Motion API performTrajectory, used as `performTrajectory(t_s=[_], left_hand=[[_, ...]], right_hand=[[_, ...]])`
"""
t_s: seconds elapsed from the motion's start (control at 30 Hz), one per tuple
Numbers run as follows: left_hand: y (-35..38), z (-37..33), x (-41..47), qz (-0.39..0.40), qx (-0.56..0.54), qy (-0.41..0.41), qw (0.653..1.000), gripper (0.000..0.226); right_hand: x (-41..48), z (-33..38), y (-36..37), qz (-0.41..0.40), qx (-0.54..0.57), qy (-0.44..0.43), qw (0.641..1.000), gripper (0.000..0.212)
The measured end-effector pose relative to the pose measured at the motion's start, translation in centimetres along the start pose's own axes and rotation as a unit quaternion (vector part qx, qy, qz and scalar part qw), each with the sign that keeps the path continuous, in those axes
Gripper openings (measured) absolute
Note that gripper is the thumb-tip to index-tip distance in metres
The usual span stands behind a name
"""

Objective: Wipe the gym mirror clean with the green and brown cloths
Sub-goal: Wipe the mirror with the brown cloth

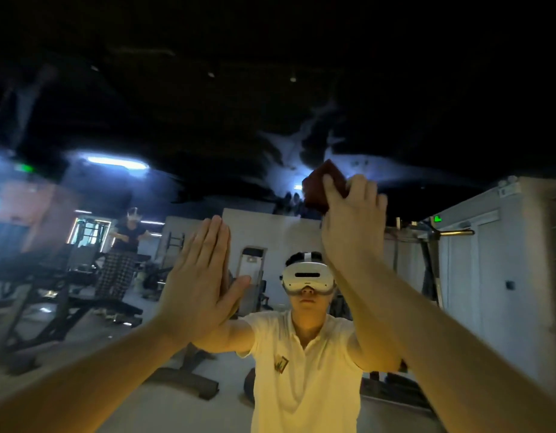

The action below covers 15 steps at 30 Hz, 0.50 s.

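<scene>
Forearms (83, 370) are reaching to the mirror (411, 98): left hand (201, 276) is pressing flat, fingers straight, at 8 o'clock; right hand (348, 226) is gripping the brown cloth (320, 185), smears (286, 145) lying at its 11 o'clock.

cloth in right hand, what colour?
Reddish brown cloth, gripped by the right hand; head view.

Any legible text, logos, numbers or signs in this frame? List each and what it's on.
Nothing here is legible.
Green lit sign at right: too small to read.
Green lit sign at far left: blurred.
Small emblem on the white polo shirt: blurred.
White headset: no readable mark.
</scene>
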<state>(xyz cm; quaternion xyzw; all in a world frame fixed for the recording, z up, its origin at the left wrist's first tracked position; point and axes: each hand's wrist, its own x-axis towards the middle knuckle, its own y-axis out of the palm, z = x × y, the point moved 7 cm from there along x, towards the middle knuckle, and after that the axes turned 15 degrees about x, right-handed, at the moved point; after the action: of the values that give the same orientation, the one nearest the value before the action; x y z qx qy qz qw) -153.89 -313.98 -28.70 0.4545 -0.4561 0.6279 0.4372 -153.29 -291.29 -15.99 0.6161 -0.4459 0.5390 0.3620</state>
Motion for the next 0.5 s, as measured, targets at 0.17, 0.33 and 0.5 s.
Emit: performTrajectory(t_s=[0.17,0.33,0.5], left_hand=[[0.1,0.8,-0.5,-0.008,-0.026,0.028,0.999,0.087],[0.3,0.8,-0.6,-0.019,-0.024,0.03,0.999,0.084],[0.4,1.0,-0.8,-0.042,-0.026,0.029,0.998,0.081]], right_hand=[[-13.8,7.2,1.7,0.123,0.119,-0.299,0.939,0.081],[-3.6,3.1,0.4,0.043,0.001,-0.259,0.965,0.085],[1.5,3.6,1.2,0.002,0.033,-0.013,0.999,0.079]])
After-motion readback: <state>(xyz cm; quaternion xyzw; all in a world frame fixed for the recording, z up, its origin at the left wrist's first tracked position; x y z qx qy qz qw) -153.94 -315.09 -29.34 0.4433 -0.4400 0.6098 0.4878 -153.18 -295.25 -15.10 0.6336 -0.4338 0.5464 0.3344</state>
